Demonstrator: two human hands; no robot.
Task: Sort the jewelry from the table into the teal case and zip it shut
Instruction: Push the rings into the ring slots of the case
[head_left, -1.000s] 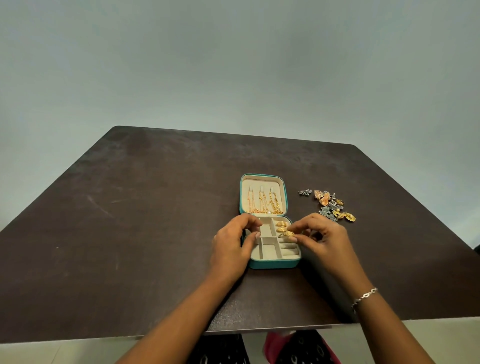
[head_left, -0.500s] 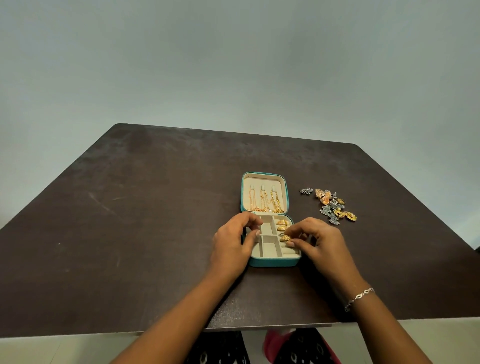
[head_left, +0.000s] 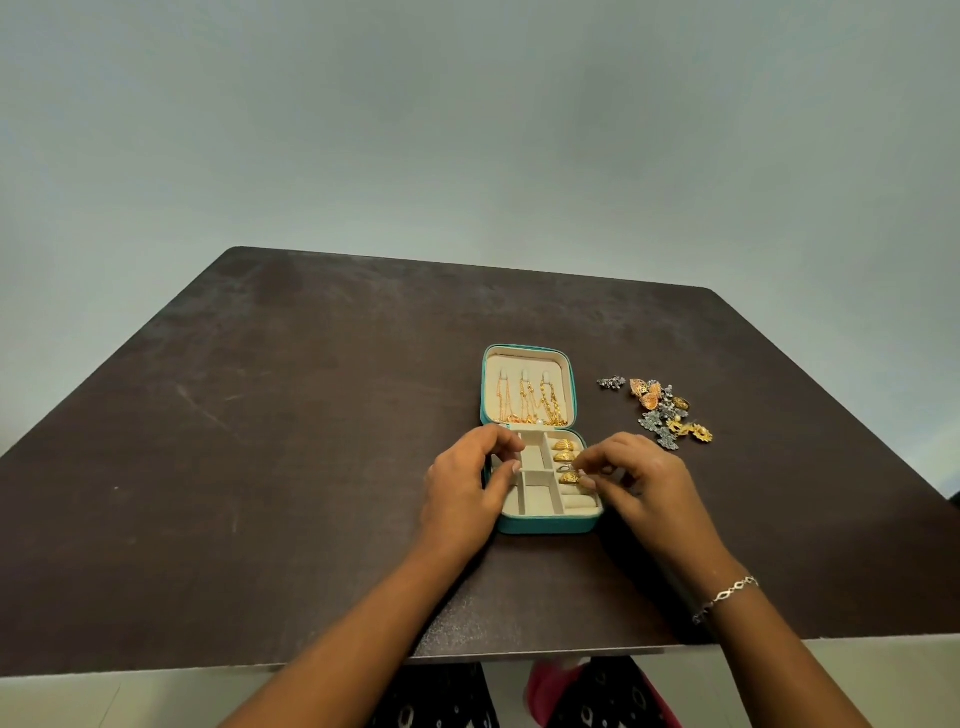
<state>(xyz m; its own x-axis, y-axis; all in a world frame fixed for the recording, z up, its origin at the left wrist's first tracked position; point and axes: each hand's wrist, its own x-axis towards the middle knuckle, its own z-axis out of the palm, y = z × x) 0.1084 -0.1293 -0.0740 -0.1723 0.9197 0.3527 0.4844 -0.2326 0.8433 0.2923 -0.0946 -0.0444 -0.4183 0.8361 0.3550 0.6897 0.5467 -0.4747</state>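
Observation:
The teal case (head_left: 545, 526) lies open on the dark table (head_left: 260, 441), its lid flat behind with three gold chains (head_left: 527, 400) hanging inside. Gold rings (head_left: 565, 451) fill the upper slots of the ring roll on the case's right side. My left hand (head_left: 462, 488) grips the case's left wall, thumb over the rim. My right hand (head_left: 639, 483) pinches a gold ring (head_left: 570, 476) at the ring roll, below the seated rings. A heap of loose jewelry (head_left: 665, 413), silver and gold pieces, lies to the right of the lid.
A single silver piece (head_left: 611, 383) lies apart, left of the heap. The table's near edge (head_left: 519, 657) runs just below my forearms. A silver bracelet (head_left: 727, 595) is on my right wrist.
My right hand carried the gold ring from above the ring roll down into a slot lower on it. My left hand kept its hold on the case.

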